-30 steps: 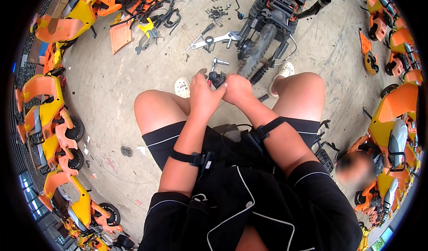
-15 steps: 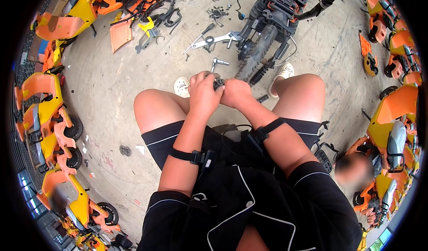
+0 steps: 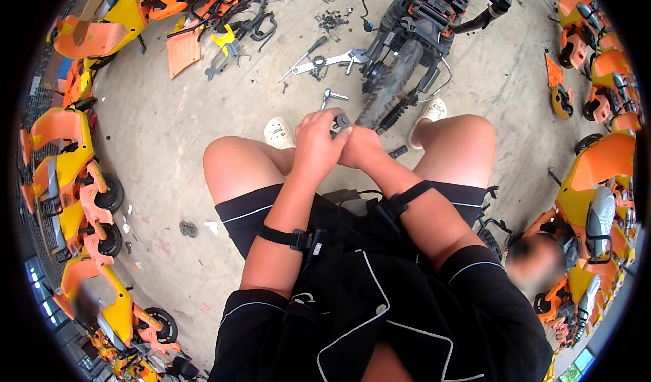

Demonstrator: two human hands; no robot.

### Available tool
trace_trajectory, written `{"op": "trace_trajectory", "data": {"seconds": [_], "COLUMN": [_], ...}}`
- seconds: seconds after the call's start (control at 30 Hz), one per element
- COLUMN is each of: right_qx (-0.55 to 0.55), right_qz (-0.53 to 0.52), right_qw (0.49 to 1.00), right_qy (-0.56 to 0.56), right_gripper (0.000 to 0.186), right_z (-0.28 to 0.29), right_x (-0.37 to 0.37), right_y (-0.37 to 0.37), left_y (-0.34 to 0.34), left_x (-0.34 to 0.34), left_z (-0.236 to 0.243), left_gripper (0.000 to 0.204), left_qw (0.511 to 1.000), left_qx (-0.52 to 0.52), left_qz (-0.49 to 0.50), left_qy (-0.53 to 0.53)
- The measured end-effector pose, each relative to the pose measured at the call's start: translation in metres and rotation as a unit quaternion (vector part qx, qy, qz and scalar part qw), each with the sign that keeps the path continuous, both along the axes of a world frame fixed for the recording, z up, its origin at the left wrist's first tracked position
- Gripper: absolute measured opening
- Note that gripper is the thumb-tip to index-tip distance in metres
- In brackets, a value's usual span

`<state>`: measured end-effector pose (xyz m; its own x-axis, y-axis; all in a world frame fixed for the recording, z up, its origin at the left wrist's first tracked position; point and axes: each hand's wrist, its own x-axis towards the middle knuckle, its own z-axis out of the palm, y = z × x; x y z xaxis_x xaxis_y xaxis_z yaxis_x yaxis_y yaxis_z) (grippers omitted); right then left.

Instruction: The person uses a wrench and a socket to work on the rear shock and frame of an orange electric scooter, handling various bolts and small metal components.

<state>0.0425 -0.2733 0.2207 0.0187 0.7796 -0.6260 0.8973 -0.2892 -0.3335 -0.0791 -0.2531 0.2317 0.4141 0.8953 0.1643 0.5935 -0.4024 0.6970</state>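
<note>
Between my knees my two hands meet over the floor. My left hand (image 3: 316, 138) is closed around a small dark cylindrical part (image 3: 342, 120), with its round end facing up. Close against it, my right hand (image 3: 359, 147) is curled shut; whatever its fingers grip is hidden. Just beyond the hands a silver ratchet handle (image 3: 332, 97) lies on the concrete. A partly stripped scooter (image 3: 434, 16) stands ahead to the right, its treaded tyre (image 3: 395, 84) near my right hand.
A screwdriver (image 3: 313, 46), a white-silver lever tool (image 3: 332, 61) and a pile of small fasteners (image 3: 332, 20) lie ahead. Orange panels and black brackets (image 3: 252, 24) are at the far left. Orange-yellow scooters line the left (image 3: 74, 138) and right (image 3: 583, 178). A person (image 3: 539, 260) is at the right.
The dark part has turned in my hands, and its round end now points upward. My left hand has shifted slightly to the right, and the right hand has rolled a little.
</note>
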Motion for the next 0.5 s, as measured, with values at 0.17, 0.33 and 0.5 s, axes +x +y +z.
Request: {"op": "trace_trajectory", "data": {"seconds": [0.17, 0.33, 0.5], "right_qx": [0.081, 0.177, 0.211], "right_qz": [-0.051, -0.081, -0.116], "right_qw": [0.992, 0.961, 0.951], "right_qy": [0.079, 0.196, 0.195], "right_gripper": [0.045, 0.044, 0.048], "right_z": [-0.022, -0.025, -0.032], "right_x": [0.031, 0.048, 0.049], "right_y": [-0.026, -0.055, -0.052], "left_y": [0.007, 0.004, 0.009], "left_x": [0.002, -0.020, -0.016], "left_z": [0.009, 0.023, 0.047], "left_gripper": [0.034, 0.036, 0.035], "left_qw": [0.997, 0.992, 0.973], "left_qx": [-0.024, -0.047, -0.138], "left_qz": [0.015, 0.063, 0.077], "left_qy": [-0.069, -0.101, -0.166]}}
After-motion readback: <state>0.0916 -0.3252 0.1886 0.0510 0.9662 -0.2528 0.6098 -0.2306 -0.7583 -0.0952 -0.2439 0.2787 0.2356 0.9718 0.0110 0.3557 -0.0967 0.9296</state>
